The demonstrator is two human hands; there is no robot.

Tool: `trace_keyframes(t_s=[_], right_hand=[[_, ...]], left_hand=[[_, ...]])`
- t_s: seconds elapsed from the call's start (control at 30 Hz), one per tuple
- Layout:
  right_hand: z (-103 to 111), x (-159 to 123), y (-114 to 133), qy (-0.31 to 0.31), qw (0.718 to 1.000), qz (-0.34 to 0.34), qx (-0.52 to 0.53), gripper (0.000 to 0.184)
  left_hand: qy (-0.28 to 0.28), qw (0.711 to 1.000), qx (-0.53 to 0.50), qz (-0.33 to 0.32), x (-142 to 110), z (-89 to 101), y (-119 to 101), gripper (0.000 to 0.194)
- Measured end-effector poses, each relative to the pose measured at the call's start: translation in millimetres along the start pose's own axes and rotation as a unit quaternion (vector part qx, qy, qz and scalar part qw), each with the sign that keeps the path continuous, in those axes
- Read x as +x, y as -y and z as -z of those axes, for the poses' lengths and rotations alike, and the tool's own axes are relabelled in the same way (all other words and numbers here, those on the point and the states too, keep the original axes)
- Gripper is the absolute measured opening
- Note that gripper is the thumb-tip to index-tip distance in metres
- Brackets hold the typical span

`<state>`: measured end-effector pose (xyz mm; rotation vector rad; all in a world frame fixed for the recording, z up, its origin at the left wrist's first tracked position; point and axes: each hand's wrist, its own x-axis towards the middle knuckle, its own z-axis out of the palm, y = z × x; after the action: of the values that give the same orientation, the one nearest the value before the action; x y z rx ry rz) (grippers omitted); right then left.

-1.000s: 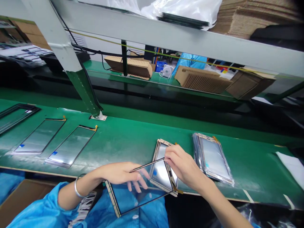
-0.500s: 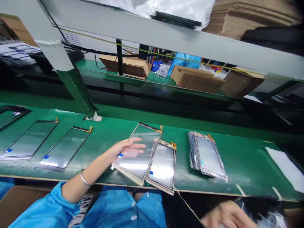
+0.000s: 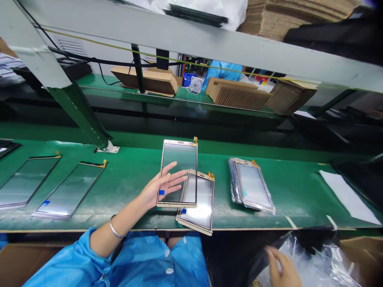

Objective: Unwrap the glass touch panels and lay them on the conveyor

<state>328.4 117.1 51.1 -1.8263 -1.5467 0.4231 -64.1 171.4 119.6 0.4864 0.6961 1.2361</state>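
My left hand [image 3: 155,189] holds a gold-framed glass panel [image 3: 182,159] tilted up off the green belt [image 3: 131,175], fingers spread behind the glass. The panel's lower edge overlaps a small stack of similar panels [image 3: 200,211] lying at the belt's near edge. A second stack of panels in clear wrap [image 3: 251,183] lies just to the right. My right hand [image 3: 281,269] is low at the bottom right, below the belt edge, with its fingers stretched onto crumpled clear plastic [image 3: 317,267].
Two single panels [image 3: 70,187] [image 3: 25,181] lie flat on the belt to the left. A green and grey post [image 3: 77,111] stands behind them. A white sheet [image 3: 347,195] lies far right. Cardboard stacks [image 3: 149,79] [image 3: 233,93] and a person in blue [image 3: 223,71] are beyond.
My left hand carried the panel from my lap up over the belt and tipped it upright. My right hand let go of it and dropped to the plastic at the lower right.
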Motion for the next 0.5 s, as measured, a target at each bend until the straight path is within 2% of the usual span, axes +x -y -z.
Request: trace_keyframes(t_s=[0.07,0.13,0.2,0.3,0.4,0.5], right_hand=[[-34,7,47,0.11,0.989,0.023,0.096,0.053],[-60,11,99,0.279,0.942,0.051,0.178,0.04],[-75,12,140,0.362,0.906,0.106,0.194,0.033],[-79,15,166,0.382,0.891,0.196,0.144,0.03],[-79,21,167,0.368,0.886,0.274,0.074,0.029],[-83,21,167,0.319,0.885,0.339,0.027,0.027]], left_hand=[[0.006,1.0,0.016,-0.012,-8,-8.9,3,0.059],[0.017,0.999,0.031,-0.034,-16,-14.7,4,0.055],[0.031,0.997,0.048,-0.055,-25,-16.5,3,0.049],[0.041,0.994,0.069,-0.076,-36,-14.5,1,0.043],[0.043,0.992,0.069,-0.098,-43,-12.6,2,0.04],[0.035,0.991,0.052,-0.116,-45,-12.6,5,0.04]])
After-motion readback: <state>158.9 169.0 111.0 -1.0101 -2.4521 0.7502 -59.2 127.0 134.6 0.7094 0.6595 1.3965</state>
